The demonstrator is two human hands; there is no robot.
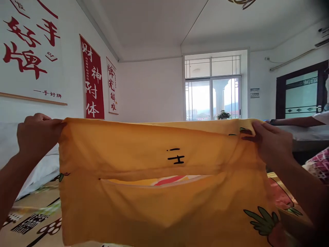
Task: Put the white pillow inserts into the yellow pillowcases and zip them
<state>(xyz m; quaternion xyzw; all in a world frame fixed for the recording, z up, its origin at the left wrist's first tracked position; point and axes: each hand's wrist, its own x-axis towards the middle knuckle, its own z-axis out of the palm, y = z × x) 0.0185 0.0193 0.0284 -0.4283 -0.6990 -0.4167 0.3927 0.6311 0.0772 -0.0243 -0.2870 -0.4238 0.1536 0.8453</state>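
Note:
An orange pillowcase (128, 151) hangs spread out in front of me, with black lettering and a carrot-like print at its lower right. Across its middle runs a slit that gapes a little, showing white, red and yellow cloth. My left hand (39, 132) pinches the top left corner between thumb and fingers. At the top right corner, my right hand (273, 140) grips the cloth, where the upper edge is doubled. The lower edge falls towards the bottom of the view.
Below lies a patterned bedspread (38, 219). White bedding (38, 175) is heaped at the left. A co-worker's arm (295, 121) reaches in at the right, near magenta patterned cloth (320, 164). Behind are a window (213, 96), a potted plant (223, 115) and wall hangings (94, 82).

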